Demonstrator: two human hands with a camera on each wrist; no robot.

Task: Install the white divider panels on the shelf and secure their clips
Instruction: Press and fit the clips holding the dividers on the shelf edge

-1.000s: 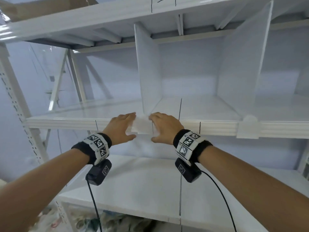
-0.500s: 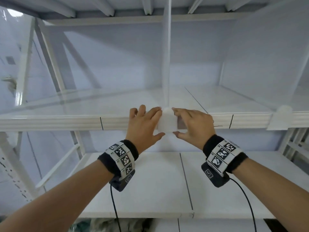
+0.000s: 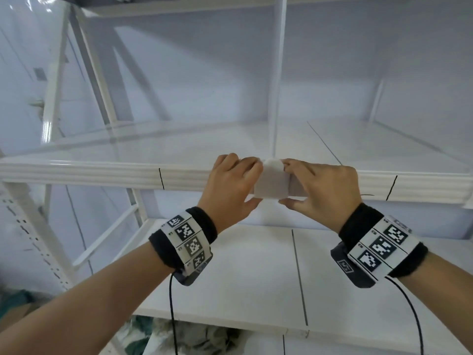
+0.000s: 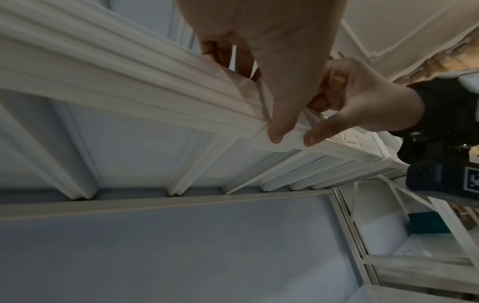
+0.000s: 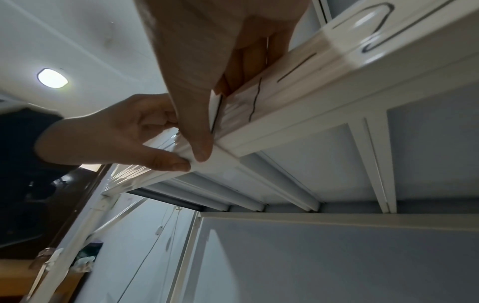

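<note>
A white divider panel [image 3: 278, 85] stands upright on the shelf [image 3: 102, 172], seen edge-on. At its foot a white clip [image 3: 272, 180] wraps over the shelf's ribbed front edge. My left hand [image 3: 236, 181] pinches the clip's left side, fingers on top and thumb underneath. My right hand [image 3: 318, 184] pinches its right side the same way. In the left wrist view the left thumb [image 4: 277, 131] presses the clip [image 4: 261, 143] from below, with the right hand [image 4: 362, 106] beside it. The right wrist view shows both thumbs meeting under the clip [image 5: 223, 162].
A second white panel [image 3: 430, 73] stands further right on the same shelf. Black pen marks [image 3: 161, 179] cross the shelf's front edge. A lower shelf [image 3: 230, 278] lies beneath my wrists. A perforated upright post [image 3: 38, 226] stands at the left.
My head has swung round, so the divider now shows edge-on and closer. Both hands have stayed on the clip, fingers now curled further over its top.
</note>
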